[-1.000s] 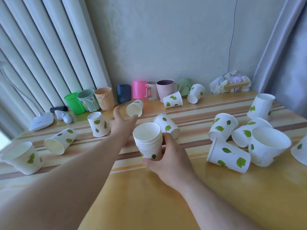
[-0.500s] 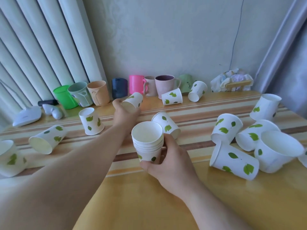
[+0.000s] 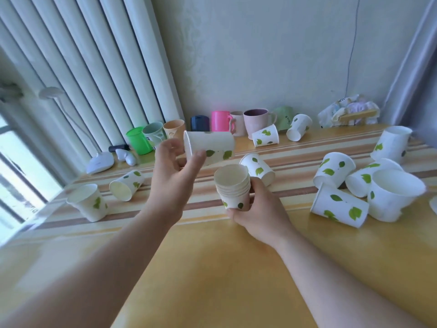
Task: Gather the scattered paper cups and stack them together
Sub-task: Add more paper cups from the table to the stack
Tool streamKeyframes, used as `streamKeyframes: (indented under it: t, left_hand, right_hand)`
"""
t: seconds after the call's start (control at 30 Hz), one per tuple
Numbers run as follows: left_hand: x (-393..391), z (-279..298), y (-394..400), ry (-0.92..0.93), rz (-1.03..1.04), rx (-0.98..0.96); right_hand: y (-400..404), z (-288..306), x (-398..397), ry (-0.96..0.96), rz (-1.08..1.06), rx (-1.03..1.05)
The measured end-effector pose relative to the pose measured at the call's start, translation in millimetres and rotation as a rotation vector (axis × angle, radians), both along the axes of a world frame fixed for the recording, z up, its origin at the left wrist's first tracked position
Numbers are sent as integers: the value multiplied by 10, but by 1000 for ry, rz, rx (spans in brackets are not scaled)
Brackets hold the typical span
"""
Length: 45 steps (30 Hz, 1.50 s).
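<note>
Above the striped table, left hand pinching one leaf-print paper cup near its rim, cup lying sideways in the air, mouth to the left. Just right and lower, right hand wrapped around the nested stack, mouth upward. Step in hand, by appearance: carrying a fresh cup to the stack. Next move: cup turned base-down, centred over the top rim, pressed in. Loose cups on both sides, still to gather.
</note>
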<state>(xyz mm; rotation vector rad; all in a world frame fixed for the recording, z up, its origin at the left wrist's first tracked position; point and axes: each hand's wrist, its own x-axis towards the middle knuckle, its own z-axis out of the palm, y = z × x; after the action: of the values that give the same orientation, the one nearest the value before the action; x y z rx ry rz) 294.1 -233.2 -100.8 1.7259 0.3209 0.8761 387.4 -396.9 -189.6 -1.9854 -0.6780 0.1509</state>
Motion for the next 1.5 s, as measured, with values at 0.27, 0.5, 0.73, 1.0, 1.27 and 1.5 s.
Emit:
streamKeyframes:
  t: [0.27, 0.5, 0.73, 1.0, 1.27, 1.5]
  left_hand:
    - [-81, -50, -46, 257, 5, 377]
    - [-74, -124, 45, 304, -135, 364]
    - [223, -539, 594, 431, 267, 18]
    - [709, -611, 1265, 623, 376, 102]
    - [1037, -605, 1338, 518, 432, -3]
    - [1029, -550, 899, 345, 239, 2]
  right_hand:
    - [-38, 10, 4, 20, 21, 12]
    - [-23, -1, 37, 7, 27, 10]
    - [22, -37, 81, 7, 10, -22]
    - [25, -62, 127, 11, 11, -8]
    - [50, -81, 132, 8, 17, 3]
    - [54, -56, 120, 9, 6, 0]
